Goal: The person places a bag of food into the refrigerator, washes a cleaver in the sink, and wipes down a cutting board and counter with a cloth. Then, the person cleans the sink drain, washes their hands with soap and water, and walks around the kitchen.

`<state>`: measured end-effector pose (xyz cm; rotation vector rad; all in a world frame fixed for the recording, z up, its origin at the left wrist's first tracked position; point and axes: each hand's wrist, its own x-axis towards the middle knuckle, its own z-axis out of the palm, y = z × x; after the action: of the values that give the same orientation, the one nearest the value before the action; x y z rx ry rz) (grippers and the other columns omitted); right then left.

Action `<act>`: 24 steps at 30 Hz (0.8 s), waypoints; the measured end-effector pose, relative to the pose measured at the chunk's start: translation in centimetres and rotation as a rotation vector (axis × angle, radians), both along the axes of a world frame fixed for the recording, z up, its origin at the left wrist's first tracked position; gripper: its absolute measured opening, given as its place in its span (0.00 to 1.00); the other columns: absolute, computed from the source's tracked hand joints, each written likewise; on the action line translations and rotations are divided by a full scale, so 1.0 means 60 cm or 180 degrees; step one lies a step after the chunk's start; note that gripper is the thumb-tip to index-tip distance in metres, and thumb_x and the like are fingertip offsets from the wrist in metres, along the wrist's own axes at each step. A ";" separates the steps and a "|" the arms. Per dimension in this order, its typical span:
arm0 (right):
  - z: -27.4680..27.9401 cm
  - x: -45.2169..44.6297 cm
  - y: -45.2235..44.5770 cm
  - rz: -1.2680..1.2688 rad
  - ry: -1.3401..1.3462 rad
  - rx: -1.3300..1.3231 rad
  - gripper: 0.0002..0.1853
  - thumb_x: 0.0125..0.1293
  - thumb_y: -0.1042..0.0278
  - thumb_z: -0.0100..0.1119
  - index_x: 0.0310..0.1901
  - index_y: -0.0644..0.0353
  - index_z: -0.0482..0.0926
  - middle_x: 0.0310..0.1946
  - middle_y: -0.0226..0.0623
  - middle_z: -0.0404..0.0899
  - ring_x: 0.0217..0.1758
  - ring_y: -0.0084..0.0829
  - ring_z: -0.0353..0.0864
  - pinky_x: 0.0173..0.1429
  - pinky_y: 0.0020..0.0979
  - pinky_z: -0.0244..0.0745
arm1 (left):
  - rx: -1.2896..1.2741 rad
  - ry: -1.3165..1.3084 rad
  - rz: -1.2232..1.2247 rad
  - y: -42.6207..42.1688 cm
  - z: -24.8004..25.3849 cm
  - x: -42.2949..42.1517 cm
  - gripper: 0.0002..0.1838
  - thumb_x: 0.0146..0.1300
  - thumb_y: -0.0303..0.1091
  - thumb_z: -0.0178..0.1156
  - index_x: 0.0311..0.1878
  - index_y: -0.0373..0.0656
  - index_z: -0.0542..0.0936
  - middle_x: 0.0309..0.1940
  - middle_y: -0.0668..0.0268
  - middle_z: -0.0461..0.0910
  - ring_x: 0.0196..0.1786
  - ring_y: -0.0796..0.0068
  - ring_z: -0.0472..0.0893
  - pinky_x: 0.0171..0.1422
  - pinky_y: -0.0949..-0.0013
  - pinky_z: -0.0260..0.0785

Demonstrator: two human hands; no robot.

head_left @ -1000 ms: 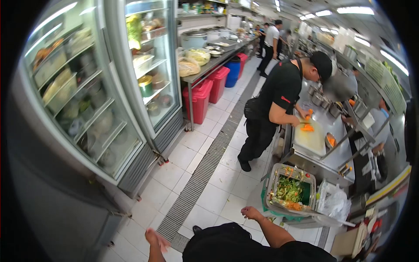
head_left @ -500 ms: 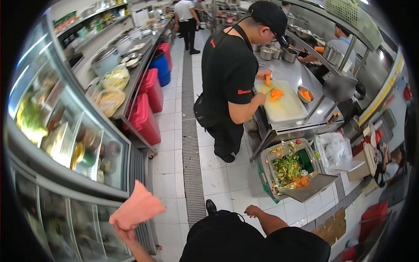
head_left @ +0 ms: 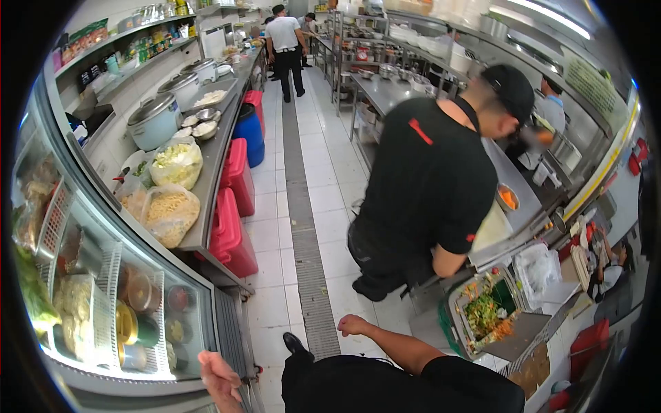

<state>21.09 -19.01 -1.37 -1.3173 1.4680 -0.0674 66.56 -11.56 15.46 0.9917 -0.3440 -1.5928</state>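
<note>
My left hand (head_left: 220,380) is low in the view, beside the frame of the glass-door fridge (head_left: 200,330). Its fingers are raised and apart, and nothing shows in them. In front of my body, my right hand (head_left: 352,325) hangs over the tiled floor with its fingers loosely curled in. No object is visible in it. Behind the glass stand tubs and bags, among them a yellow-lidded tub (head_left: 127,323) and white baskets (head_left: 103,303).
A co-worker in black (head_left: 430,179) leans over the steel counter at right. Near them stands a bin of vegetable scraps (head_left: 457,303). Pink bins (head_left: 234,230) and a blue barrel (head_left: 249,138) line the left counter (head_left: 200,237). A drain grate (head_left: 313,289) runs along the aisle.
The pink cloth in my left hand is no longer visible. My right hand has swung left. The co-worker has bent toward the scrap bin, and the camera view has shifted toward the aisle.
</note>
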 end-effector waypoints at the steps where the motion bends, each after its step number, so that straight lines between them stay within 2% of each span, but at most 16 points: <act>1: 0.012 0.014 -0.022 -0.0148 -0.0039 -0.0015 0.15 0.59 0.60 0.58 0.44 0.57 0.82 0.28 0.36 0.85 0.32 0.27 0.84 0.39 0.29 0.77 | -0.0031 0.0039 0.0016 -0.046 -0.032 0.014 0.22 0.66 0.58 0.54 0.31 0.47 0.67 0.13 0.70 0.61 0.17 0.72 0.69 0.21 0.69 0.66; 3: 0.032 0.043 -0.071 -0.0303 -0.0133 0.0149 0.17 0.59 0.63 0.57 0.50 0.56 0.79 0.30 0.34 0.85 0.30 0.26 0.83 0.35 0.28 0.76 | -0.0242 0.0106 -0.0100 -0.133 -0.100 0.044 0.23 0.64 0.57 0.56 0.32 0.46 0.66 0.16 0.68 0.65 0.18 0.70 0.70 0.18 0.64 0.66; 4: 0.036 0.060 -0.105 -0.0317 -0.0194 0.0301 0.19 0.58 0.65 0.57 0.52 0.56 0.78 0.31 0.33 0.85 0.29 0.26 0.83 0.33 0.27 0.75 | -0.0400 -0.0486 0.0234 -0.178 -0.114 0.036 0.23 0.64 0.56 0.56 0.40 0.43 0.69 0.23 0.65 0.69 0.20 0.66 0.72 0.23 0.61 0.71; 6: 0.047 0.093 -0.179 -0.0235 -0.0161 0.0393 0.16 0.61 0.63 0.57 0.51 0.56 0.79 0.34 0.31 0.84 0.30 0.23 0.80 0.32 0.26 0.72 | -0.0519 -0.0451 0.0212 -0.279 -0.152 0.018 0.24 0.66 0.53 0.54 0.50 0.39 0.69 0.35 0.59 0.76 0.25 0.59 0.77 0.32 0.56 0.76; 8: 0.049 0.122 -0.232 -0.0345 -0.0534 -0.0330 0.15 0.66 0.59 0.56 0.50 0.57 0.78 0.35 0.30 0.82 0.33 0.21 0.78 0.35 0.26 0.73 | 0.0004 -0.0119 -0.0463 -0.361 -0.026 -0.039 0.28 0.67 0.50 0.52 0.58 0.34 0.67 0.44 0.53 0.78 0.34 0.53 0.82 0.40 0.56 0.78; 9: 0.036 0.130 -0.265 -0.0230 -0.0589 -0.0593 0.17 0.69 0.55 0.55 0.51 0.57 0.79 0.38 0.31 0.82 0.38 0.23 0.78 0.41 0.27 0.74 | -0.0069 0.0007 -0.0823 -0.401 0.046 -0.072 0.25 0.68 0.47 0.51 0.57 0.33 0.68 0.45 0.52 0.78 0.37 0.51 0.83 0.42 0.55 0.78; 10: 0.017 0.142 -0.302 -0.0274 -0.0615 -0.0594 0.17 0.69 0.55 0.55 0.51 0.57 0.79 0.38 0.31 0.82 0.38 0.23 0.78 0.41 0.27 0.74 | -0.0140 0.0125 -0.1187 -0.436 0.093 -0.098 0.23 0.69 0.44 0.50 0.56 0.32 0.69 0.47 0.50 0.79 0.40 0.50 0.83 0.44 0.55 0.78; 12: -0.011 0.167 -0.382 -0.0392 -0.0845 -0.1322 0.19 0.71 0.51 0.51 0.52 0.57 0.78 0.44 0.33 0.81 0.44 0.27 0.79 0.47 0.31 0.76 | -0.0540 0.0158 -0.1725 -0.529 0.064 -0.144 0.20 0.71 0.38 0.49 0.57 0.31 0.69 0.47 0.51 0.78 0.40 0.51 0.84 0.44 0.55 0.78; 13: -0.004 0.176 -0.418 -0.0435 -0.0862 -0.1347 0.19 0.71 0.51 0.51 0.52 0.57 0.78 0.44 0.33 0.81 0.44 0.27 0.79 0.47 0.31 0.76 | -0.0491 0.0050 -0.1875 -0.565 0.049 -0.165 0.18 0.71 0.33 0.48 0.59 0.34 0.69 0.49 0.54 0.78 0.43 0.56 0.83 0.48 0.55 0.77; 15: 0.047 0.184 -0.499 -0.0947 -0.0714 -0.1515 0.28 0.69 0.45 0.50 0.58 0.63 0.72 0.50 0.47 0.80 0.54 0.33 0.78 0.55 0.34 0.74 | -0.0398 0.0067 -0.2093 -0.619 0.076 -0.217 0.18 0.70 0.33 0.49 0.61 0.37 0.69 0.50 0.57 0.78 0.47 0.59 0.82 0.50 0.56 0.76; 16: 0.117 0.185 -0.535 -0.0980 -0.0740 -0.1543 0.28 0.69 0.45 0.50 0.58 0.63 0.72 0.50 0.47 0.80 0.54 0.33 0.78 0.55 0.34 0.74 | -0.0294 0.0105 -0.2264 -0.648 0.101 -0.246 0.19 0.70 0.33 0.50 0.62 0.40 0.69 0.50 0.60 0.78 0.50 0.62 0.81 0.53 0.56 0.75; 17: 0.211 0.185 -0.567 -0.1643 -0.2082 -0.0738 0.28 0.69 0.46 0.50 0.59 0.62 0.70 0.49 0.46 0.80 0.54 0.32 0.78 0.54 0.34 0.75 | -0.0253 0.0212 -0.2411 -0.674 0.141 -0.270 0.20 0.70 0.33 0.51 0.64 0.44 0.69 0.51 0.63 0.78 0.54 0.67 0.78 0.55 0.57 0.73; 18: 0.260 0.180 -0.597 -0.2240 -0.3414 0.0148 0.27 0.69 0.47 0.51 0.60 0.61 0.69 0.48 0.45 0.80 0.55 0.32 0.78 0.53 0.34 0.76 | -0.0265 0.0164 -0.2440 -0.711 0.141 -0.284 0.20 0.70 0.33 0.51 0.64 0.44 0.69 0.51 0.63 0.78 0.54 0.67 0.78 0.55 0.57 0.73; 19: 0.257 0.168 -0.628 -0.2447 -0.3914 0.0205 0.22 0.70 0.50 0.50 0.56 0.58 0.72 0.44 0.37 0.81 0.50 0.28 0.79 0.49 0.31 0.77 | -0.0261 0.0265 -0.2420 -0.749 0.139 -0.300 0.22 0.69 0.34 0.51 0.65 0.44 0.68 0.53 0.63 0.77 0.54 0.68 0.78 0.55 0.58 0.73; 21: 0.235 0.148 -0.700 -0.2362 -0.3977 0.0288 0.22 0.70 0.49 0.50 0.55 0.59 0.73 0.44 0.37 0.81 0.49 0.28 0.80 0.49 0.32 0.78 | -0.0244 0.0319 -0.2422 -0.827 0.110 -0.327 0.23 0.69 0.35 0.52 0.66 0.44 0.67 0.54 0.63 0.76 0.54 0.68 0.77 0.55 0.58 0.73; 24: 0.220 0.128 -0.858 -0.1930 -0.3975 0.0534 0.21 0.71 0.49 0.49 0.51 0.59 0.75 0.44 0.36 0.80 0.48 0.28 0.80 0.49 0.32 0.78 | -0.0480 -0.0133 -0.1938 -0.962 0.035 -0.303 0.27 0.68 0.36 0.54 0.69 0.46 0.63 0.58 0.62 0.73 0.57 0.68 0.75 0.56 0.58 0.73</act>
<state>28.77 -70.48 11.84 -0.4144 0.6737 -0.9557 48.38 -69.31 17.58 0.8454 -0.8429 -2.0512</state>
